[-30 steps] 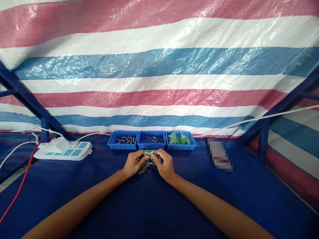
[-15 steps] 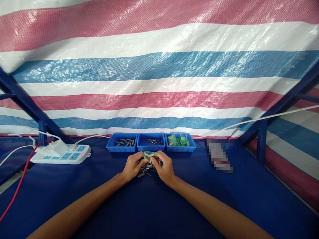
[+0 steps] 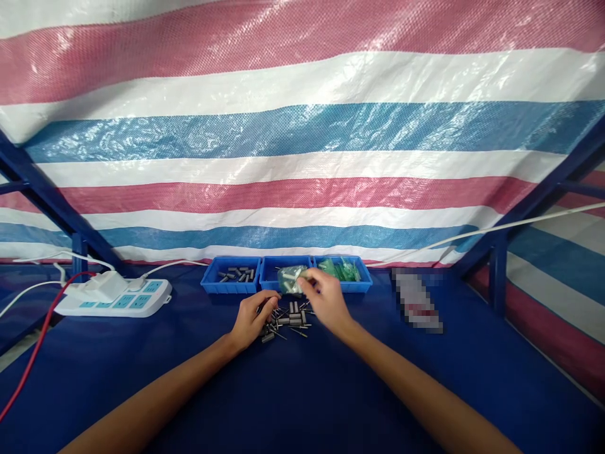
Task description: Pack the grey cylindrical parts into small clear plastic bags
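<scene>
My right hand [image 3: 326,298] pinches a small clear plastic bag [image 3: 287,277] with white pieces in it, held up in front of the middle blue bin [image 3: 269,271]. My left hand [image 3: 251,318] is closed at the left side of a pile of small metal parts [image 3: 295,320] on the table. Its thumb and forefinger are pressed together, and whatever lies between them is hidden. Short grey cylinders and thin pins make up the pile. My left fingers cover part of it.
The left blue bin [image 3: 230,287] holds grey cylinders; the right one [image 3: 354,287] holds green-tinted bags. A white power strip [image 3: 142,302] with plugs and cables lies left on the blue table [image 3: 302,397]. Right stands a blurred-out object [image 3: 418,301]. Striped sheeting [image 3: 302,189] hangs behind.
My hands have parted. The right one has lifted the bag up and away toward the middle bin, while the left stays by the pile, which now shows more of its parts.
</scene>
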### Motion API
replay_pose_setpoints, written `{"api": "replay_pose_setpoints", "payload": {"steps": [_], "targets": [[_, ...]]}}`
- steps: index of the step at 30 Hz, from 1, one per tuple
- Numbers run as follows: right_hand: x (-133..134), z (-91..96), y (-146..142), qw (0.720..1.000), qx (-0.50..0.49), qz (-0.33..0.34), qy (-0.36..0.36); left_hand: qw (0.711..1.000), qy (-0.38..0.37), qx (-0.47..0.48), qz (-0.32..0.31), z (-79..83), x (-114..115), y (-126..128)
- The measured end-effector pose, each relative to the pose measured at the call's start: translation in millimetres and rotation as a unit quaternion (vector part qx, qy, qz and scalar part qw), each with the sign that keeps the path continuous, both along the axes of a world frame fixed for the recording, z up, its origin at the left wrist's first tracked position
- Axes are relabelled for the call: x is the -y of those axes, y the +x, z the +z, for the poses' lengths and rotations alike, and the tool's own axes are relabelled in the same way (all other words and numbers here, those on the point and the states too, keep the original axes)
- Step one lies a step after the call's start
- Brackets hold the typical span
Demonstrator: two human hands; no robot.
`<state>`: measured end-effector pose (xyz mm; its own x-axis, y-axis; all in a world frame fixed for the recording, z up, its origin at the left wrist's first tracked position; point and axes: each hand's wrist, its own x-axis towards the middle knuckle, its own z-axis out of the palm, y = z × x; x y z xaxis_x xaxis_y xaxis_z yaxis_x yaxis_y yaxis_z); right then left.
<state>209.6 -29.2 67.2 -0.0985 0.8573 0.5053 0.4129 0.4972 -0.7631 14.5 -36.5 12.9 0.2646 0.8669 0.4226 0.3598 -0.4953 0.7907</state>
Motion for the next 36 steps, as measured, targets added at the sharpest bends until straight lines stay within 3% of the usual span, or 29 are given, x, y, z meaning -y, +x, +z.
{"api": "replay_pose_setpoints", "payload": {"steps": [4,7,13,22,27,32,36], "targets": [[-30,18.0,43,0.993,0.054,-0.107,-0.024,1.000,0.007,0.007,0.003,0.9,0,1],[-48,14.2,69,0.980,0.114,-0.152,-0.056,1.000,0.014,-0.004,0.007,0.6,1,1],[-64,-2.8,81,0.932,0.282,-0.195,-0.118,1.000,0.010,-0.019,0.005,-1.9,0,-1],[-61,28.2,105,0.911,0.299,-0.266,-0.101,0.999,0.024,-0.027,-0.002,-2.3,0,-2],[-60,15.4,91,0.886,0.371,-0.251,-0.118,0.998,0.038,-0.039,-0.001,-2.7,0,-3],[-63,-1.1,80,0.894,0.377,-0.208,-0.123,0.998,0.044,-0.041,-0.001,-1.1,1,-2],[-63,-2.9,81,0.895,0.390,-0.185,-0.109,0.998,0.040,-0.042,0.000,-0.9,1,-2]]}}
